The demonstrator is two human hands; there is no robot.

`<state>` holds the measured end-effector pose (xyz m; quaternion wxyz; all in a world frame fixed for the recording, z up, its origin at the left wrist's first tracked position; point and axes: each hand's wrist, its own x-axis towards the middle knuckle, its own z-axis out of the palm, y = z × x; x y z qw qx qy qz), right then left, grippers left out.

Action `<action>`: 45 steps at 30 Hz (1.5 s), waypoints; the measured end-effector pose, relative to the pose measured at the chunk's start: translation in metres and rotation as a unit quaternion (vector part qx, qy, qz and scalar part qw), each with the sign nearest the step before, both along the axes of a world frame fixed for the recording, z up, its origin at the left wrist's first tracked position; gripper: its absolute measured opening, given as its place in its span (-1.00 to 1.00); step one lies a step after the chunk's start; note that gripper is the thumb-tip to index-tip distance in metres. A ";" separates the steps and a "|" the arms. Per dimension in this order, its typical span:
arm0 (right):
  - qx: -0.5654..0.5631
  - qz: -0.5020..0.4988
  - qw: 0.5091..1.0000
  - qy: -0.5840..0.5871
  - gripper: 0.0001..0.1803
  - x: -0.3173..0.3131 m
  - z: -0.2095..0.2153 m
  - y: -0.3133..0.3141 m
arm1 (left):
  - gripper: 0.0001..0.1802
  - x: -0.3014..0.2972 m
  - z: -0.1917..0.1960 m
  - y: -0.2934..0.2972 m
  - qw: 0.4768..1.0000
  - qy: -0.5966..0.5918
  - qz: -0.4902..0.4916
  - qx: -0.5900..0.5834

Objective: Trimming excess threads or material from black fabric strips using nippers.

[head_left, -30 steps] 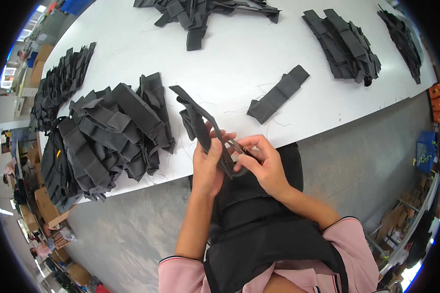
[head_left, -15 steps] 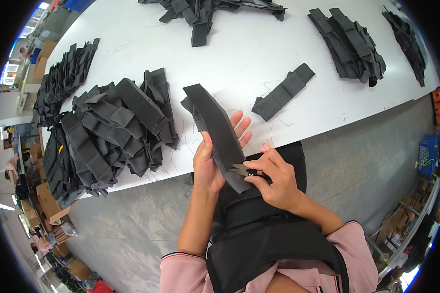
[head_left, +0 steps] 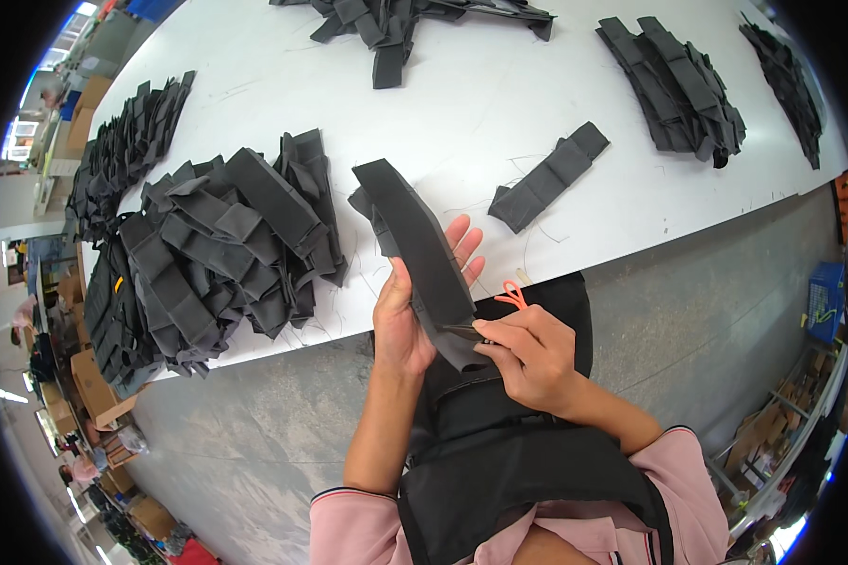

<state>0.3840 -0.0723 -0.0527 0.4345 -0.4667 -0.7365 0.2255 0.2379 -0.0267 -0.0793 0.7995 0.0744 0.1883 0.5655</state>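
Left hand (head_left: 407, 315) cradles the black fabric strip (head_left: 422, 250) over my lap, right hand (head_left: 530, 356) pinches small snips (head_left: 499, 306) at its lower edge; I judge thread trimming underway, needing a careful close cut

A big heap of dark fabric pieces (head_left: 217, 254) is lying on the white table (head_left: 462, 122), with a single folded strip (head_left: 548, 176) sitting apart to its right and more dark stacks (head_left: 683, 85) resting along the far edge.
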 end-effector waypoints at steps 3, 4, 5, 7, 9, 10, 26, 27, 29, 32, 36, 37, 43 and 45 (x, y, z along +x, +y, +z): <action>-0.004 0.018 1.000 -0.006 -0.67 0.000 0.000 0.004 | -0.37 0.000 0.001 0.000 1.000 0.004 0.002 0.005; -0.021 0.042 0.998 -0.029 -0.67 0.000 -0.001 0.005 | -0.37 0.000 0.002 0.000 1.000 0.004 0.002 0.005; -0.020 0.042 0.998 -0.030 -0.67 0.000 -0.001 0.004 | -0.38 0.000 0.004 0.000 1.000 0.015 -0.001 0.011; 0.003 0.024 0.999 -0.024 -0.66 0.002 -0.001 0.001 | -0.38 -0.001 0.005 0.000 1.000 0.027 0.001 0.015; 0.007 0.024 0.999 -0.026 -0.66 0.003 -0.001 0.001 | -0.38 -0.002 0.004 0.000 0.999 0.029 -0.002 0.020; 0.011 0.022 0.999 -0.029 -0.65 0.004 0.000 0.001 | -0.38 -0.003 0.004 -0.001 0.999 0.029 -0.002 0.020; 0.056 0.009 0.997 -0.053 -0.69 0.000 -0.003 0.001 | -0.38 0.000 0.006 0.000 1.000 0.027 0.011 0.008; 0.050 0.013 0.997 -0.051 -0.69 -0.001 -0.001 0.001 | -0.38 0.000 0.006 0.000 1.000 0.028 0.011 0.006; 0.046 0.016 0.998 -0.049 -0.69 -0.002 -0.001 0.000 | -0.38 0.000 0.006 0.000 0.999 0.029 0.012 0.006; 0.017 0.012 0.999 -0.033 -0.69 0.000 -0.004 0.001 | -0.38 0.001 0.008 0.000 0.999 0.037 0.011 0.008; -0.106 0.033 0.991 0.072 -0.69 0.006 0.006 0.003 | -0.39 -0.002 0.010 -0.002 0.999 0.045 0.004 0.008; -0.183 0.050 0.976 0.105 -0.69 0.007 0.008 0.004 | -0.39 -0.002 0.011 -0.002 0.999 0.045 0.004 0.009; -0.297 0.096 0.927 0.209 -0.72 0.013 0.006 0.006 | -0.39 -0.002 0.013 -0.003 0.998 0.057 -0.001 0.015; -0.281 0.069 0.939 0.185 -0.73 0.015 0.012 0.008 | -0.39 -0.003 0.010 -0.003 0.998 0.059 -0.005 0.014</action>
